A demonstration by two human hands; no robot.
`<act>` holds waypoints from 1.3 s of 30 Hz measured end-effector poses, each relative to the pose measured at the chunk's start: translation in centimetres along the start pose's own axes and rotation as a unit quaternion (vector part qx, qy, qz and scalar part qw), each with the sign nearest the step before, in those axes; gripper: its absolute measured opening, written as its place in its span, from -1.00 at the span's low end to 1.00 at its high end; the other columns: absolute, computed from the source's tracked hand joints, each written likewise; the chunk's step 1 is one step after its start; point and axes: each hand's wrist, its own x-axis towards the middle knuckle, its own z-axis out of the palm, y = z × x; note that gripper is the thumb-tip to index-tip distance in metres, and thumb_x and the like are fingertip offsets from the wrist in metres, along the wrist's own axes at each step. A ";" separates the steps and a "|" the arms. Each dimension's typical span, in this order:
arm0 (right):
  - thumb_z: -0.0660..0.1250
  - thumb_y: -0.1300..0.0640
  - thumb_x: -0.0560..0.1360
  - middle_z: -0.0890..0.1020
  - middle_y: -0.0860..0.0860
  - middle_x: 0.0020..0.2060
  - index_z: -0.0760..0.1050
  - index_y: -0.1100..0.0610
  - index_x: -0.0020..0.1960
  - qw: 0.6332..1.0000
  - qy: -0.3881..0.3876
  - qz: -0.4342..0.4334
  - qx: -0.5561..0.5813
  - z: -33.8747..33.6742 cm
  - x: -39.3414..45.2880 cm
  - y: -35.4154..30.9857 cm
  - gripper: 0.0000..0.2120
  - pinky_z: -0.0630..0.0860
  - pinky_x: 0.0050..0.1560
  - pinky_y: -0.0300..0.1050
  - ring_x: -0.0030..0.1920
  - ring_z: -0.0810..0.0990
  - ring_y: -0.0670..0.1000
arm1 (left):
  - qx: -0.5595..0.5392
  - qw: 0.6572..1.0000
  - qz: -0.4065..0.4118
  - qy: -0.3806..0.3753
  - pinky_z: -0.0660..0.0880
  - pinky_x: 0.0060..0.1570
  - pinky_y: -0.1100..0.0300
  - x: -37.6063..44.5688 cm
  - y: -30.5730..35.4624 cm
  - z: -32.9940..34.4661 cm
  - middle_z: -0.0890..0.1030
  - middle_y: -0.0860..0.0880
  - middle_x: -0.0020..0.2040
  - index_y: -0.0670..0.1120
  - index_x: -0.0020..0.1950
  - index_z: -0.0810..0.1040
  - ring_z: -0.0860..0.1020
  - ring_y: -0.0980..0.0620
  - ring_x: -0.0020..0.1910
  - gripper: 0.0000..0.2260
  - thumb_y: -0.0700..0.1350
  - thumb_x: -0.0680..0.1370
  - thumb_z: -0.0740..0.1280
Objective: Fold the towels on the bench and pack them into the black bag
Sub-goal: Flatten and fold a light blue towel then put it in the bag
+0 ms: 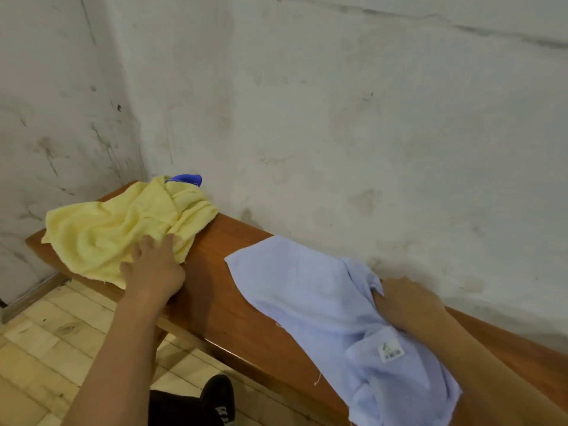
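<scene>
Two towels lie unfolded, so I judge the task barely begun. Nearest me, my right hand [408,302] rests on the crumpled blue towel [322,305] at the near end of the counter [215,290]; its fingers are tucked under a fold, so I cannot tell whether they grip. Further along, my left hand [156,265] reaches with relaxed, spread fingers, touching the bunched yellow towel [123,222] at the far end. Behind that, a small blue object [187,178] peeks out by the wall. No black bag is in view; folding and packing both remain.
</scene>
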 end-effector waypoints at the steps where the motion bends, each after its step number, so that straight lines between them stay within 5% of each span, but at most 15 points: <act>1: 0.03 -0.13 0.67 0.64 0.03 0.02 0.53 0.08 0.13 1.000 0.015 -0.003 0.008 0.4 -0.2 -0.3 -0.61 0.55 0.05 -0.05 -0.01 0.62 0.08 | 0.001 1.000 0.025 0.015 -0.04 0.49 -0.21 -0.3 0.6 0.0 0.03 -0.13 0.58 0.04 0.55 0.13 -0.04 -0.19 0.56 -0.44 -0.17 0.58 0.23; 4: 0.04 -0.10 0.67 0.65 0.06 0.08 0.49 0.04 0.19 0.996 0.084 -0.016 0.030 1.5 -0.7 -1.8 -0.66 0.55 0.04 -0.05 0.06 0.63 0.12 | -0.015 0.978 0.191 0.081 -0.06 0.51 -0.12 -1.4 3.2 0.7 0.17 -0.09 0.57 -0.01 0.53 0.26 0.06 -0.13 0.57 -0.53 -0.05 0.60 0.18; 8: 0.04 -0.06 0.67 0.63 0.04 0.06 0.42 0.03 0.27 0.989 0.145 -0.039 -0.002 2.3 -1.2 -4.2 -0.70 0.41 -0.16 -0.07 0.06 0.63 0.11 | -0.097 0.947 0.306 -0.017 0.07 0.52 0.07 -2.9 6.9 2.4 0.21 0.04 0.56 0.03 0.54 0.26 0.15 0.03 0.54 -0.55 0.05 0.65 0.19; 12: 0.04 -0.03 0.67 0.62 0.02 0.03 0.39 0.04 0.29 0.986 0.157 -0.054 -0.021 2.6 -1.0 -5.0 -0.71 0.35 -0.21 -0.09 0.03 0.62 0.09 | -0.035 0.948 0.293 -0.120 0.19 0.45 0.09 -3.7 8.1 2.8 0.19 0.05 0.56 0.10 0.58 0.14 0.18 0.02 0.52 -0.49 0.09 0.65 0.18; 17: 0.03 -0.08 0.67 0.63 0.04 0.03 0.43 0.05 0.20 0.985 0.168 -0.045 0.014 2.3 -0.3 -4.2 -0.69 0.39 -0.19 -0.08 0.03 0.62 0.10 | 0.143 0.957 0.243 -0.063 0.38 0.20 0.07 -4.6 8.4 1.2 0.39 0.03 0.26 0.06 0.50 0.27 0.34 0.01 0.29 -0.59 0.13 0.66 0.08; 24: 0.01 -0.16 0.67 0.63 0.05 0.06 0.39 0.07 0.26 0.986 0.161 -0.047 0.018 1.7 0.5 -3.5 -0.62 0.38 -0.17 -0.08 0.03 0.62 0.12 | 0.178 0.980 0.090 -0.024 0.38 -0.06 0.15 -6.5 9.0 -0.7 0.47 0.02 -0.17 -0.05 0.07 0.51 0.49 0.03 -0.09 -0.72 0.09 0.68 0.10; 27: 0.04 -0.18 0.65 0.65 0.02 -0.01 0.42 0.05 0.16 0.978 0.182 -0.099 0.024 2.0 0.4 -4.9 -0.65 0.43 -0.16 -0.07 -0.02 0.62 0.11 | 0.124 0.972 0.199 -0.001 0.38 0.24 0.05 -6.7 10.4 0.8 0.47 -0.04 0.30 -0.02 0.37 0.42 0.42 -0.06 0.29 -0.62 0.15 0.66 0.09; 30: -0.03 -0.23 0.64 0.62 -0.03 -0.13 0.43 0.03 0.15 0.972 0.190 -0.133 0.023 2.3 0.9 -6.0 -0.58 0.46 -0.22 -0.08 -0.16 0.60 0.06 | 0.040 0.932 0.338 -0.126 0.02 0.52 -0.10 -7.5 12.0 3.0 0.00 0.06 0.61 0.11 0.60 -0.02 -0.02 -0.01 0.58 -0.44 0.21 0.65 0.04; 33: -0.21 -0.26 0.52 0.46 -0.09 -0.34 0.45 0.02 0.11 0.960 0.222 -0.172 -0.008 2.6 1.2 -6.3 -0.43 0.23 -0.42 -0.16 -0.40 0.39 0.00 | 0.093 0.932 0.308 -0.166 -0.14 0.51 -0.21 -7.7 11.8 4.8 -0.19 0.04 0.61 0.09 0.60 -0.22 -0.20 -0.05 0.58 -0.39 0.24 0.65 -0.04; 35: 0.09 -0.17 0.59 0.44 -0.03 -0.39 0.47 0.08 0.02 0.949 0.253 -0.190 -0.010 2.3 1.5 -5.9 -0.65 0.34 -0.41 -0.11 -0.42 0.39 0.06 | 0.123 0.948 0.249 -0.156 -0.09 0.47 -0.32 -7.9 11.6 4.6 -0.20 0.00 0.61 0.10 0.59 -0.24 -0.20 -0.11 0.58 -0.36 0.30 0.62 -0.08; 36: 0.22 -0.11 0.59 0.39 -0.03 -0.40 0.46 0.09 0.02 0.947 0.256 -0.192 -0.008 1.8 1.4 -5.7 -0.74 0.38 -0.39 -0.09 -0.41 0.39 0.09 | 0.126 0.957 0.211 -0.155 -0.04 0.43 -0.38 -8.0 11.6 4.3 -0.19 -0.04 0.61 0.11 0.59 -0.25 -0.18 -0.16 0.58 -0.35 0.33 0.60 -0.09; 39: 0.18 -0.13 0.63 0.53 0.02 -0.18 0.39 0.07 0.16 0.964 0.199 -0.172 0.029 0.1 1.6 -4.9 -0.72 0.34 -0.21 -0.06 -0.15 0.53 0.15 | 0.168 0.965 0.107 -0.168 0.05 0.37 -0.47 -8.8 12.0 3.7 -0.18 -0.24 0.59 0.11 0.59 -0.28 -0.15 -0.37 0.54 -0.30 0.37 0.58 -0.08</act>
